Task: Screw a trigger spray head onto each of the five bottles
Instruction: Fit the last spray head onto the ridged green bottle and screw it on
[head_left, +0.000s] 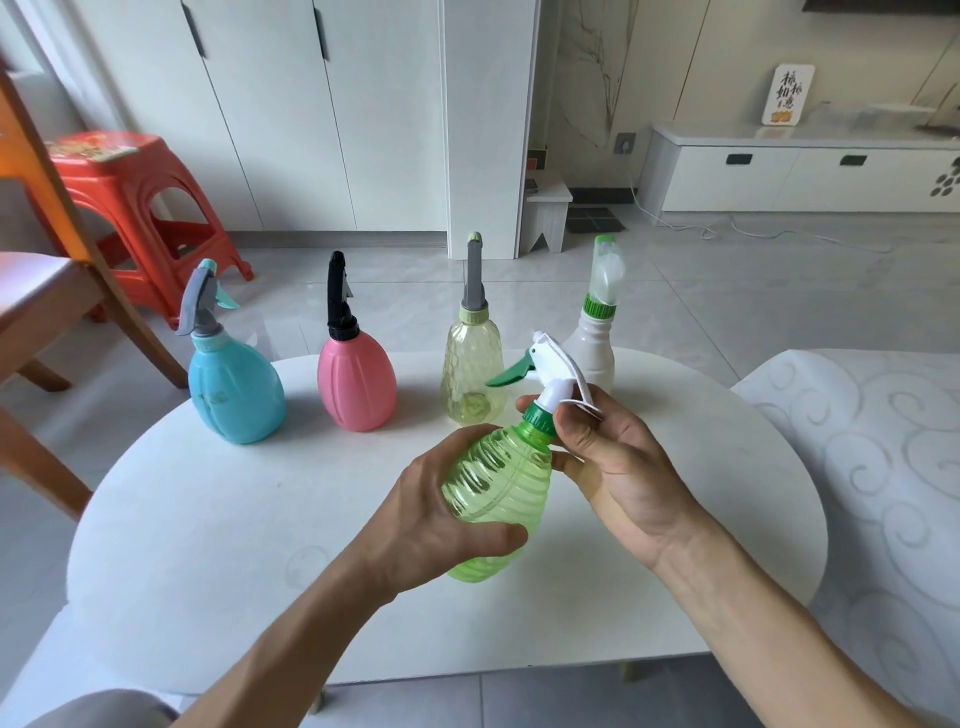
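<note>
My left hand grips the ribbed body of a clear green bottle, tilted above the white table. My right hand pinches the green collar of the white trigger spray head sitting on the bottle's neck. Along the table's far edge stand a blue bottle with a grey head, a pink bottle with a black head, a pale yellow bottle with a grey head, and a white bottle with a clear green-collared head.
A wooden chair and a red plastic stool stand at the left. A patterned white seat lies to the right of the table. White cabinets and a low TV unit line the back.
</note>
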